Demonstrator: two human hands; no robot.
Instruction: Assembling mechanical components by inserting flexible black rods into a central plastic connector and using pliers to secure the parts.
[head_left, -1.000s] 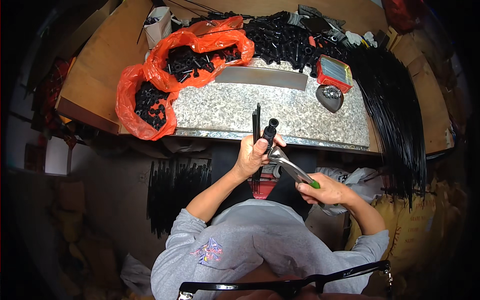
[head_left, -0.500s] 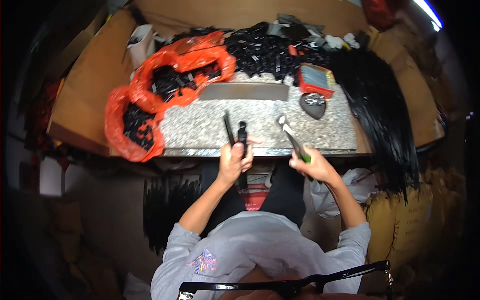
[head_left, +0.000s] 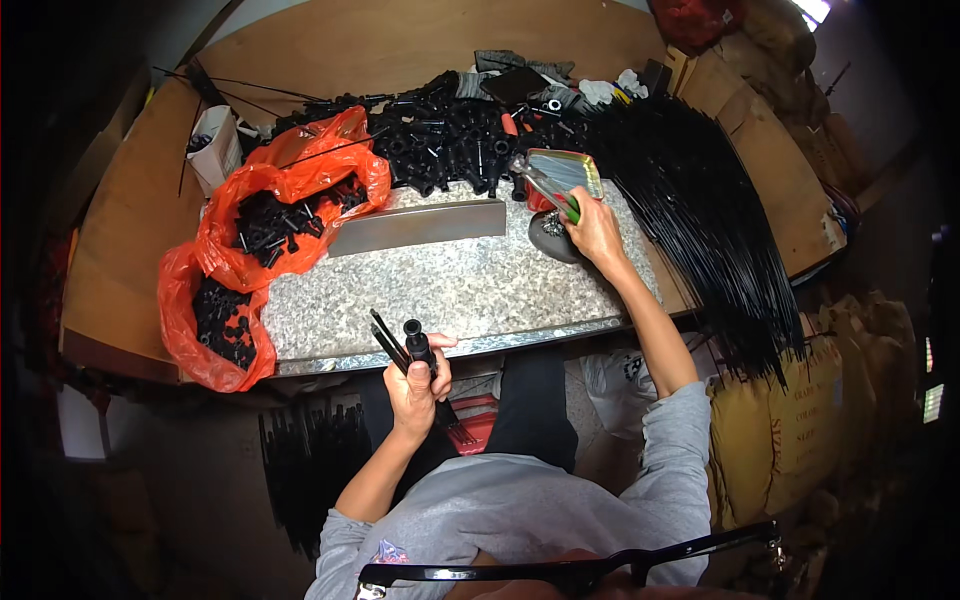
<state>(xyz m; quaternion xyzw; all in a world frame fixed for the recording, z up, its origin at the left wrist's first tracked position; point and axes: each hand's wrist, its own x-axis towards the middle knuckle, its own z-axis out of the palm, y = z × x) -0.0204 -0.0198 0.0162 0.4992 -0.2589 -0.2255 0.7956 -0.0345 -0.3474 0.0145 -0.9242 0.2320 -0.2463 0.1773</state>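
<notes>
My left hand is closed round thin black rods and a black tubular plastic fitting, held upright at the near edge of the stone slab. Its index finger sticks out to the right. My right hand grips green-handled pliers, reaching over the slab's far right part. The pliers' head is beside a red-rimmed tin. Below that hand lies a dark dish with small shiny metal pieces, partly covered by the hand.
A grey metal bar stands across the slab. Black fittings heap along the back. Two orange bags of black parts lie at left, near a white box. Long black rods hang over the right edge.
My right hand has moved forward with the pliers, from the slab's near edge to the tin and dish. My left hand keeps its hold on the rods and fitting. The view has shifted.
</notes>
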